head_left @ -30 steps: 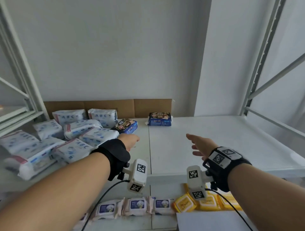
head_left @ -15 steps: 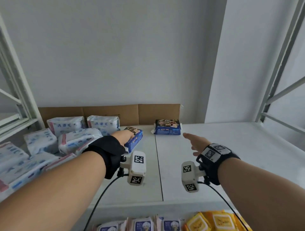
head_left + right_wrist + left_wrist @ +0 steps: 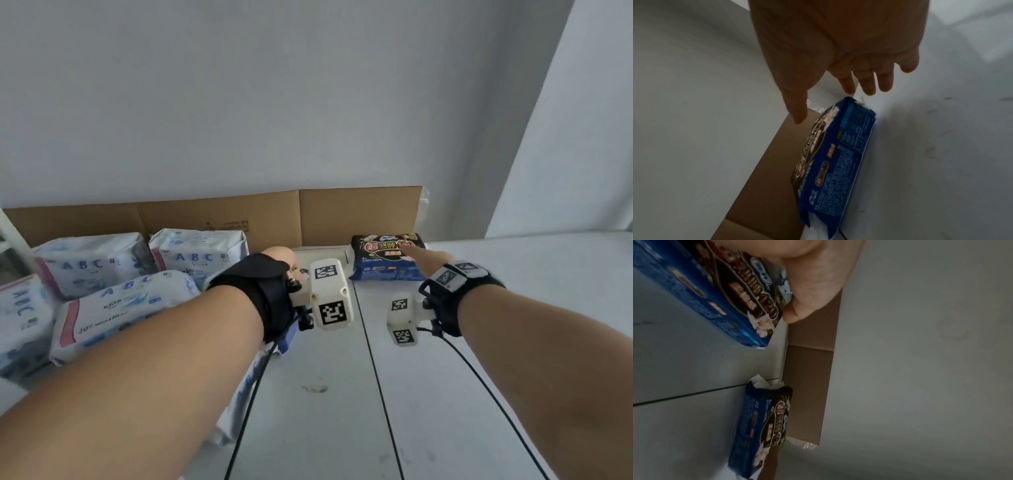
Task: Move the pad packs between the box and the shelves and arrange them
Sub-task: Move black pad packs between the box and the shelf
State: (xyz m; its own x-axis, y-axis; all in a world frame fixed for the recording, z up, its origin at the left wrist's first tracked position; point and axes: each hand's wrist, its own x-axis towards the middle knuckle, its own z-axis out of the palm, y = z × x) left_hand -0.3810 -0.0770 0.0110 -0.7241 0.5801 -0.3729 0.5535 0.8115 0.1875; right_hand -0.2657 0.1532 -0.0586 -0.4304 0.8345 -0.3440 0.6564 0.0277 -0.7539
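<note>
My left hand grips a dark blue pad pack by its top edge, just over the white shelf. In the head view my left hand and its wrist camera hide most of that pack. A second dark blue pad pack lies flat at the back against the cardboard. My right hand reaches over its right end with fingers spread and straight, holding nothing.
Several white ABC pad packs are piled on the shelf's left side, one right beside my left forearm. The flat cardboard stands along the back wall. A shelf post rises at the far left.
Both hands moved forward towards the back of the shelf. The left hand closed on the near dark blue pack; the right hand arrived over the far one.
</note>
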